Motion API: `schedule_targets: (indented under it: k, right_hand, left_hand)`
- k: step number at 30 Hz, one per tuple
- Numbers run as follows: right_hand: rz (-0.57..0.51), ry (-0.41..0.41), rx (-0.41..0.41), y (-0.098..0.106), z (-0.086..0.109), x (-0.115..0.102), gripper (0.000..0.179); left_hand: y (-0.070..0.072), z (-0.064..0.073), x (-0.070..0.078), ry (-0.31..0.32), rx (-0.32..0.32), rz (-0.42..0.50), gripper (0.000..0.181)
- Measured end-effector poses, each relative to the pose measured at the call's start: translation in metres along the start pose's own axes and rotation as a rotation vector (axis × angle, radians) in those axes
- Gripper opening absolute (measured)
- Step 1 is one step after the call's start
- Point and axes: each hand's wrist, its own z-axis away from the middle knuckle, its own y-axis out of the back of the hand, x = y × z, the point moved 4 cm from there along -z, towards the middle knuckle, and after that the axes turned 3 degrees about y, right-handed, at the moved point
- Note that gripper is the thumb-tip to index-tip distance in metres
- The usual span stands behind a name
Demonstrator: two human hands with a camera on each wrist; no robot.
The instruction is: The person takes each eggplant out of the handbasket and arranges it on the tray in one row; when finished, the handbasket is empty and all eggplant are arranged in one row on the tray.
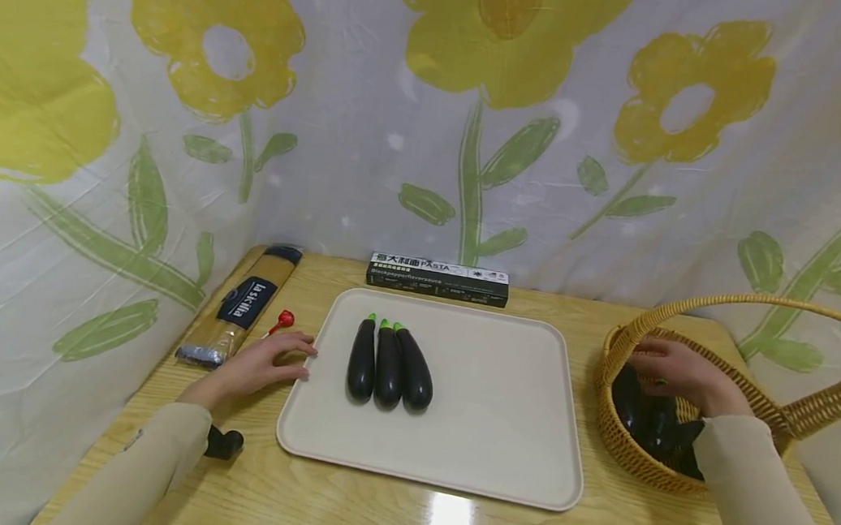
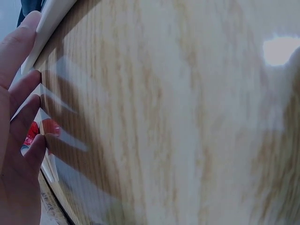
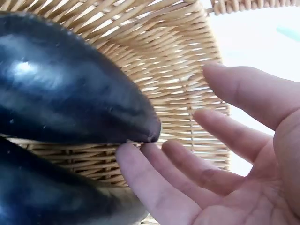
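My right hand (image 1: 684, 370) reaches inside a wicker basket (image 1: 616, 439) at the right, holding nothing. In the right wrist view its fingers are spread, with fingertips right at the narrow end of a dark, glossy eggplant (image 3: 70, 89); another eggplant (image 3: 51, 187) lies beside it. Three eggplants (image 1: 388, 370) with green stem ends lie side by side on a cream tray (image 1: 498, 406), left of its middle. At the tray's left edge rests my left hand (image 1: 259, 365), fingers loosely bent and fingertips on the rim.
A pasta packet (image 1: 245, 303) lies at the back left, near a small red thing (image 1: 285, 319). Behind the tray stands a dark pasta box (image 1: 437, 280). The basket's tall handle (image 1: 747, 300) arches over my right hand. A flowered cloth (image 1: 354, 168) hangs behind the wooden table (image 1: 345, 501).
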Motion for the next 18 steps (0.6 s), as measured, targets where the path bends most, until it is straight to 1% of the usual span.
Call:
schedule_targets:
  k: [4, 9, 13, 15, 18]
  right_hand:
    - [0.014, -0.007, -0.053, -0.006, -0.001, 0.004, 0.062]
    - [0.028, 0.019, -0.143, -0.014, -0.002, 0.003, 0.051]
    - [0.016, 0.006, -0.190, -0.019, -0.002, 0.003, 0.046]
    - [0.016, 0.005, -0.188, -0.020, -0.002, 0.003, 0.046]
    - [0.047, 0.011, -0.152, -0.018, -0.002, 0.002, 0.047]
  left_hand:
    - [0.000, 0.000, 0.001, 0.003, -0.003, 0.001, 0.034]
    - [0.000, 0.001, 0.001, -0.001, -0.004, -0.007, 0.035]
    - [0.000, 0.000, 0.000, 0.006, -0.006, -0.008, 0.035]
    - [0.000, 0.000, 0.000, 0.012, -0.007, -0.008, 0.034]
    - [0.000, 0.000, -0.001, 0.018, -0.010, -0.006, 0.034]
